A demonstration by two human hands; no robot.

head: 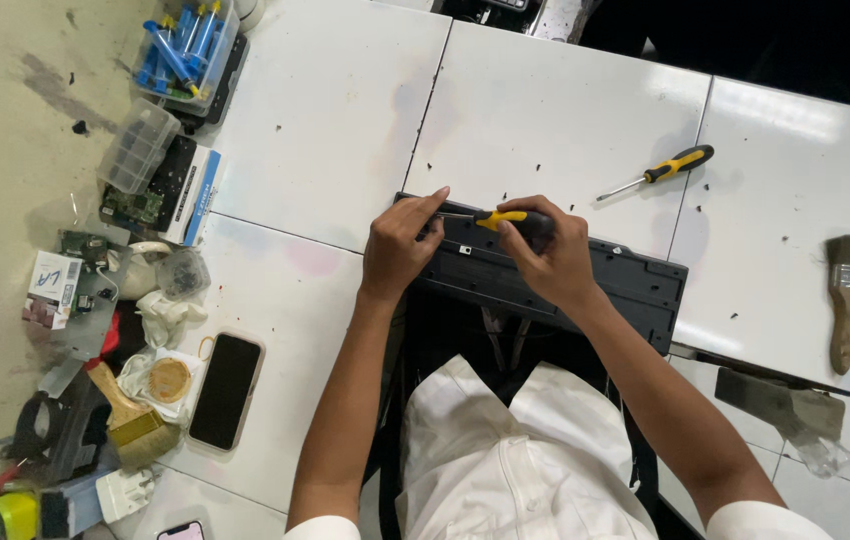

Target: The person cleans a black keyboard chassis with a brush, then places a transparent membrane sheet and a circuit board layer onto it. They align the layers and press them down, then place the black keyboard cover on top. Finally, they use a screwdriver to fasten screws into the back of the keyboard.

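A black flat device (635,285), its underside up, lies across the white tiled table (325,130) close to my body. My right hand (550,255) is shut on a yellow-and-black screwdriver (505,219), whose shaft points left onto the device's upper left part. My left hand (400,245) rests on the device's left end, with its fingertips steadying the screwdriver shaft near the tip. The tip itself is hidden by my fingers.
A second yellow-and-black screwdriver (660,170) lies beyond the device. A paintbrush (845,295) is at the right. A dark phone (226,390) lies left of my arm. Bins of syringes (185,50), circuit boards, a brush (130,420) and clutter crowd the left edge.
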